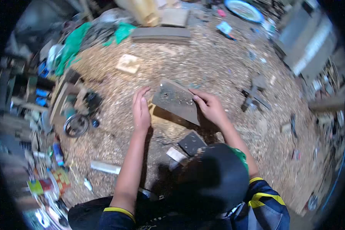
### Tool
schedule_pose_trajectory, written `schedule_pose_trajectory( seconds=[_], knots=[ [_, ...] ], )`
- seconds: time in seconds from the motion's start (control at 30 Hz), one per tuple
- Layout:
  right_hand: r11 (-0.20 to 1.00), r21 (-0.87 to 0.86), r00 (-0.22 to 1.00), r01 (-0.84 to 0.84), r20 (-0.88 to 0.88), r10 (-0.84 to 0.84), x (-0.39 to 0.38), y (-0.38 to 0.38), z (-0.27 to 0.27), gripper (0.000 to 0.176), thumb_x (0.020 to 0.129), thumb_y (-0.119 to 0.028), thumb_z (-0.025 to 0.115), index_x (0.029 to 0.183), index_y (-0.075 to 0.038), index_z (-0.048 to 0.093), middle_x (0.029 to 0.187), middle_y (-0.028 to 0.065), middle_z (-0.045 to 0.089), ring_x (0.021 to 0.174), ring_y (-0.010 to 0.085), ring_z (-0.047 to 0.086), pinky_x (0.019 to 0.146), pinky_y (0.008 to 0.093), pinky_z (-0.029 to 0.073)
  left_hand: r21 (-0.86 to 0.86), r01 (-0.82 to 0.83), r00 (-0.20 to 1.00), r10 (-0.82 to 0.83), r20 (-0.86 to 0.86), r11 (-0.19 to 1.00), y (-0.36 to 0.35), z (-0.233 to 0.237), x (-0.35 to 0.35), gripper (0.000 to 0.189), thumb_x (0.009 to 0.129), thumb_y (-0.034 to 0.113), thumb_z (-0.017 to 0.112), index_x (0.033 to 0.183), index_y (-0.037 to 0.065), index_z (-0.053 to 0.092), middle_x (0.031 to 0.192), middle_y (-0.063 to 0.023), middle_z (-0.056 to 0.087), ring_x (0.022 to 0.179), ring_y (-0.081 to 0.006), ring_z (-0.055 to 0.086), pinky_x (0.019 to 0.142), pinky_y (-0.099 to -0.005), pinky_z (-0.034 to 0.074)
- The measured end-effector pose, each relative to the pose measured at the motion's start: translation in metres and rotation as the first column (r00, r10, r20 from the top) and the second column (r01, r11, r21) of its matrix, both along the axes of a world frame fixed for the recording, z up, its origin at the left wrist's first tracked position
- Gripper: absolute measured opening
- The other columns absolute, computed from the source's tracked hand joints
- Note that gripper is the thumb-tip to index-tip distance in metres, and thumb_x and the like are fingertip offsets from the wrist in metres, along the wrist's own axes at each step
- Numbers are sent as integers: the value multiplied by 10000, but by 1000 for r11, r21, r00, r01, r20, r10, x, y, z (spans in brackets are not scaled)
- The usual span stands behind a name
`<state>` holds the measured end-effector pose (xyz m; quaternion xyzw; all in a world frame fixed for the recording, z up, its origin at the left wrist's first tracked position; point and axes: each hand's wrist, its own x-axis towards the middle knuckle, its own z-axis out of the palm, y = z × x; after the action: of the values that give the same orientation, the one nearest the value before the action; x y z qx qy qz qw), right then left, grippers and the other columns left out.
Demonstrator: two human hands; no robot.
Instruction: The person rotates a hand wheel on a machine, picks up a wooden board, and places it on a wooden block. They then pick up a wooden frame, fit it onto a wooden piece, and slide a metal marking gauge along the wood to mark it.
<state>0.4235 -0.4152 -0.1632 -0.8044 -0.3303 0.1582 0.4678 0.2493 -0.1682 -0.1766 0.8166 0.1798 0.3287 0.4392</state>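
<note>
A dark grey flat board (176,102), tilted and strewn with shavings and debris, lies in front of me. My right hand (210,108) grips its right edge, thumb and fingers bent around the upper corner. On the other side, my left hand (142,111) is raised beside the board's left end, fingers stretched out and holding nothing. Pale wood (161,119) shows in the light beneath the board. Closer to me are a dark block (192,143) and a small light wooden piece (176,155). The image is slightly blurred.
Wood shavings cover the ground. A pale wood block (128,63) and a long grey beam (161,34) lie farther off. At left stands a machine with a handwheel (77,125); at right is a cross-shaped piece (255,96). A dark cap (214,180) blocks the lower middle.
</note>
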Motion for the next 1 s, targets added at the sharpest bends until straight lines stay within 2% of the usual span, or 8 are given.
schedule_pose_trajectory(
  seconds=[0.17, 0.23, 0.27, 0.37, 0.53, 0.7, 0.9, 1.0],
  knots=[
    [942, -42, 942, -334, -55, 331, 3, 105, -8, 363, 1083, -338, 704, 1408, -196, 782, 1345, 189, 777, 1192, 385, 756, 1044, 468, 583, 18, -244, 968, 244, -56, 970, 26, -3, -58, 453, 1173, 290, 498, 1436, -31, 681, 1505, -256, 644, 1437, -422, 588, 1250, -482, 418],
    [821, -432, 780, -372, 335, 529, -2, 121, -1, 450, 1046, -356, 737, 1467, -197, 739, 1470, 203, 705, 1338, 402, 679, 1161, 520, 505, 261, -247, 873, 331, -358, 933, 36, -17, -80, 466, 1162, 306, 567, 1465, -34, 667, 1538, -275, 643, 1478, -446, 573, 1264, -491, 414],
    [673, -584, 783, -454, 98, 614, -4, 124, 4, 654, 962, -407, 825, 1570, -245, 644, 1584, 200, 606, 1475, 426, 569, 1243, 584, 417, 205, -198, 872, 268, -410, 959, 39, -25, -91, 456, 1127, 258, 629, 1488, -19, 657, 1614, -288, 578, 1525, -468, 525, 1280, -497, 407],
    [782, -407, 678, -472, 400, 617, -10, 101, -49, 858, 884, -470, 897, 1646, -281, 552, 1639, 185, 547, 1536, 419, 505, 1263, 620, 380, 148, -104, 890, 158, -428, 984, 29, -31, -110, 512, 1098, 273, 647, 1505, -37, 631, 1635, -296, 544, 1511, -485, 517, 1281, -517, 403],
    [794, -440, 658, -419, 456, 600, -18, 79, -39, 1124, 667, -390, 1029, 1670, -358, 523, 1606, 263, 513, 1513, 472, 480, 1245, 607, 378, 281, -28, 848, 172, -501, 959, 19, -48, -114, 704, 1024, 294, 757, 1625, 22, 510, 1774, -260, 369, 1623, -472, 378, 1344, -539, 314],
    [741, -403, 716, -538, 244, 653, 8, 88, -34, 1019, 691, -389, 1014, 1617, -307, 597, 1560, 249, 555, 1459, 447, 539, 1210, 569, 427, 417, 23, 856, 198, -477, 909, 21, -38, -92, 773, 914, 238, 863, 1590, 30, 552, 1724, -246, 443, 1599, -488, 394, 1347, -549, 313],
    [538, -328, 611, -777, -188, 769, 40, 104, -2, 830, 855, -464, 931, 1563, -129, 654, 1402, 176, 720, 1300, 371, 702, 1134, 480, 551, 474, 80, 889, 153, -433, 877, 45, -8, -81, 675, 741, 114, 930, 1370, 96, 684, 1357, -126, 680, 1372, -397, 593, 1299, -628, 371],
    [601, -394, 622, -696, 89, 778, 30, 101, 10, 650, 916, -414, 874, 1463, -102, 709, 1295, 172, 753, 1216, 387, 730, 1068, 507, 580, 469, 54, 906, 154, -394, 881, 47, -5, -75, 611, 754, 106, 922, 1321, 85, 696, 1318, -122, 698, 1315, -390, 617, 1236, -573, 430]
  ],
)
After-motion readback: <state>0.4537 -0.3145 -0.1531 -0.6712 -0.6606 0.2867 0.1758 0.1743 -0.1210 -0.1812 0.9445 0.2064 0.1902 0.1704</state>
